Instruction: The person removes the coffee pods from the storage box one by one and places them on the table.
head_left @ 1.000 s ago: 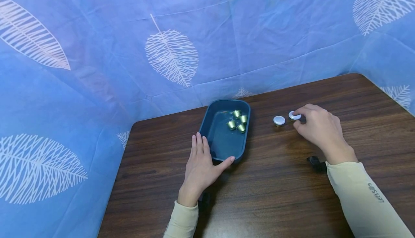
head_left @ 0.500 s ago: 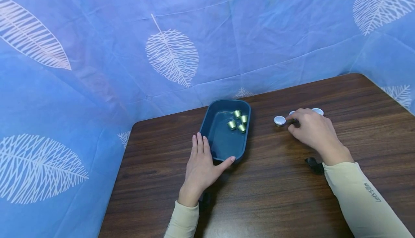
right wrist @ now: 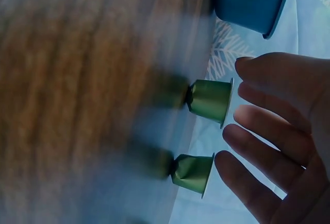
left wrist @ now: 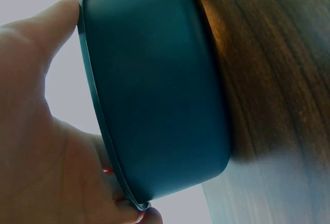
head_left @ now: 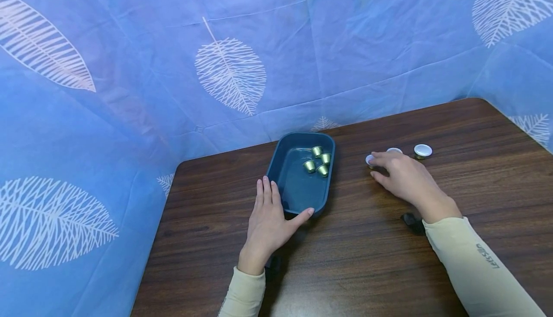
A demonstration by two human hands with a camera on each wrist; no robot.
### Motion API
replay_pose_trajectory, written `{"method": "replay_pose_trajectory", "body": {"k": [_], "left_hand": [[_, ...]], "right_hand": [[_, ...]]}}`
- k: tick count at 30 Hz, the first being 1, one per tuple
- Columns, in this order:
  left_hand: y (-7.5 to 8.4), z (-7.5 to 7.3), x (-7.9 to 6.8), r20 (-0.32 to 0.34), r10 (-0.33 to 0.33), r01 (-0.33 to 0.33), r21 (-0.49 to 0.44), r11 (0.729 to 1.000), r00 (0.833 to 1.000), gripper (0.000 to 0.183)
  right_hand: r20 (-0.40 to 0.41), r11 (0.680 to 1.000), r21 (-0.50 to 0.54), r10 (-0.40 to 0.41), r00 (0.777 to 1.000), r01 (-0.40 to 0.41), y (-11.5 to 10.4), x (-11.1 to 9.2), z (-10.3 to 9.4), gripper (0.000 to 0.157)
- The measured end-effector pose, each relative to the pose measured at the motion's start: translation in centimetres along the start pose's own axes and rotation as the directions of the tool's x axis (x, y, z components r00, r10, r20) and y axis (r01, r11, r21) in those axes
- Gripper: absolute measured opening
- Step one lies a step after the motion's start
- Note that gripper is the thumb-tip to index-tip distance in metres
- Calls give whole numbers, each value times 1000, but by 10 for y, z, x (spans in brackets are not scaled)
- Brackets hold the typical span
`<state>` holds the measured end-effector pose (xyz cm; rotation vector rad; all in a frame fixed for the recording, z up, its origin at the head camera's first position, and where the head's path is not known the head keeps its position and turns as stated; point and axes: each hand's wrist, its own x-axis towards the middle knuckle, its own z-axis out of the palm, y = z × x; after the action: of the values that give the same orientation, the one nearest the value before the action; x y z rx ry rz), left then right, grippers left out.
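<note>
My left hand [head_left: 269, 225] rests on the near left corner of a dark blue rectangular dish [head_left: 298, 197], its fingers straight along the left rim. In the left wrist view, the thumb [left wrist: 62, 20] touches the dish's rim. Several gold-green coffee capsules [head_left: 309, 165] lie inside the dish on its right side. To the right, my right hand [head_left: 403, 175] reaches over the leftmost [head_left: 369, 160] of three coffee capsules standing lid up on the table. Its fingers are loosely spread by the capsule [right wrist: 210, 100] in the right wrist view; contact is hard to tell.
The other two standing capsules are a partly covered middle one [head_left: 394, 150] and a right one [head_left: 422, 151]. All stands on a dark wood table [head_left: 345, 269]. Behind it hangs a blue cloth [head_left: 302, 67] with white leaf prints.
My right hand has moved left, from the middle capsule to the leftmost one, uncovering the right capsule. The left hand and the dish have stayed in place.
</note>
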<state>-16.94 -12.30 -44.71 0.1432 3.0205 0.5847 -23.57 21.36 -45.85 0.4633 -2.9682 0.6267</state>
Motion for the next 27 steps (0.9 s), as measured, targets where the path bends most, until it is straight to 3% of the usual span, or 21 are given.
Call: {"method": "replay_pose_trajectory", "body": {"k": [10, 20, 27], "left_hand": [[0, 0, 0, 1, 0, 0, 9, 1000, 1000, 121], [0, 0, 1, -1, 2, -2, 7, 1000, 1000, 121], [0, 0, 1, -4, 4, -4, 4, 1000, 1000, 121]], "right_hand": [[31, 999, -20, -33, 999, 34, -4, 2, 6, 47], [5, 999, 2, -50, 999, 50, -6, 3, 5, 49], [-20, 999, 9, 54, 998, -54, 8, 1, -4, 49]]}}
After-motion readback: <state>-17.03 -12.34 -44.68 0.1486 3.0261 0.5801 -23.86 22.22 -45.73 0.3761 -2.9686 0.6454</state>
